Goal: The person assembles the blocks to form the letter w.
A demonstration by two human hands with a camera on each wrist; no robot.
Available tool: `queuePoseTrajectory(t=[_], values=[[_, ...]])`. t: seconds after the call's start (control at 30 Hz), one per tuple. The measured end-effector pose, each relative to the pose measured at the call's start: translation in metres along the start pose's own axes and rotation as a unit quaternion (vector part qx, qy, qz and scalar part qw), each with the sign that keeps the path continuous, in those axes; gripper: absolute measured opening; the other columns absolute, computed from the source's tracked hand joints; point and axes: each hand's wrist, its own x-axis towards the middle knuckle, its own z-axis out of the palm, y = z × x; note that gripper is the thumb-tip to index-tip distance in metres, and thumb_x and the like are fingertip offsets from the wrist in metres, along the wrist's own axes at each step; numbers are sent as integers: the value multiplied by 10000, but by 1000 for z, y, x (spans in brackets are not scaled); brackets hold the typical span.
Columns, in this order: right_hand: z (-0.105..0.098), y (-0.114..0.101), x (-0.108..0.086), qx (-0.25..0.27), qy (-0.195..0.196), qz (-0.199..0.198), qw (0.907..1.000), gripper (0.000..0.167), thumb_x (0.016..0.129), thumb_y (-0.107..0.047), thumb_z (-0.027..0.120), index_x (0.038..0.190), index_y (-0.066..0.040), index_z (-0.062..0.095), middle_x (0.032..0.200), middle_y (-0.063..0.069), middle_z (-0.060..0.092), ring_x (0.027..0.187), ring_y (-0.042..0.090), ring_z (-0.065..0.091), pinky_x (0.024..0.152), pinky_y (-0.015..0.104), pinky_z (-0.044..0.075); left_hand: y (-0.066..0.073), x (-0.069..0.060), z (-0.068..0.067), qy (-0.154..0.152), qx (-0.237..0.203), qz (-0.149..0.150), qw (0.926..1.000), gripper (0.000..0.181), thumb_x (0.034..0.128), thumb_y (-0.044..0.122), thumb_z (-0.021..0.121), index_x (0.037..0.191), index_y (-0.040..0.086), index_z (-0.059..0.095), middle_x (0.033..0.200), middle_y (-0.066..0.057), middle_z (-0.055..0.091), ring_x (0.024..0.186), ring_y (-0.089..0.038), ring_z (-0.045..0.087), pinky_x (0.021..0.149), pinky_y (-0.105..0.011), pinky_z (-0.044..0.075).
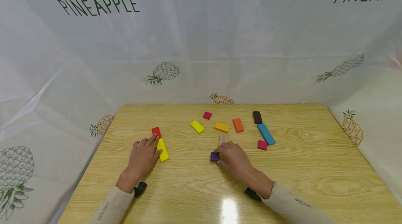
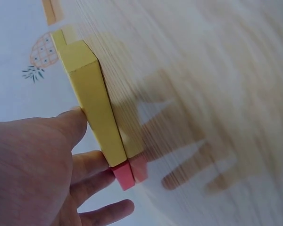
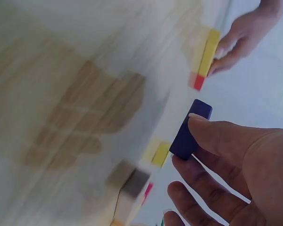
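Observation:
A red block (image 1: pixel 156 132) and a long yellow block (image 1: pixel 162 151) lie end to end at the left of the table. My left hand (image 1: pixel 142 156) touches both from their left side, fingers fairly straight, and the left wrist view shows its thumb against the yellow block (image 2: pixel 96 103). Between thumb and fingertips my right hand (image 1: pixel 235 157) pinches a dark purple block (image 1: pixel 215 156), seen also in the right wrist view as a dark block (image 3: pixel 191 129). Just behind the right hand lies a light wooden block (image 1: pixel 223 138), partly hidden by that hand.
Behind the hands lie a short yellow block (image 1: pixel 197 127), a pink block (image 1: pixel 207 115), an amber block (image 1: pixel 222 127) and an orange block (image 1: pixel 238 125). Farther right are a dark brown block (image 1: pixel 257 117), a long blue block (image 1: pixel 266 134) and a crimson block (image 1: pixel 262 145).

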Motion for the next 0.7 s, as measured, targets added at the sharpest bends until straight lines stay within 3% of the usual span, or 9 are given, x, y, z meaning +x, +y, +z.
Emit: queuePoseTrajectory(t=[0.37, 0.7], values=[[26, -43, 30, 184, -323, -570, 9977, 251, 853, -104, 895, 1091, -100, 818, 1057, 16, 768, 1032, 226, 682, 897, 404, 576, 4, -1, -4, -77, 49, -72, 9999, 525, 1046, 295, 673, 1462, -19, 609, 1542, -173, 566, 1305, -408, 563, 1090, -636, 413], [47, -69, 50, 185, -530, -648, 9963, 239, 904, -146, 860, 1138, -128, 814, 1106, -8, 760, 1048, 191, 669, 907, 358, 554, 6, -2, -2, -98, 78, -190, 9997, 530, 1048, 296, 667, 1478, -6, 599, 1549, -181, 558, 1305, -416, 566, 1103, -645, 397]])
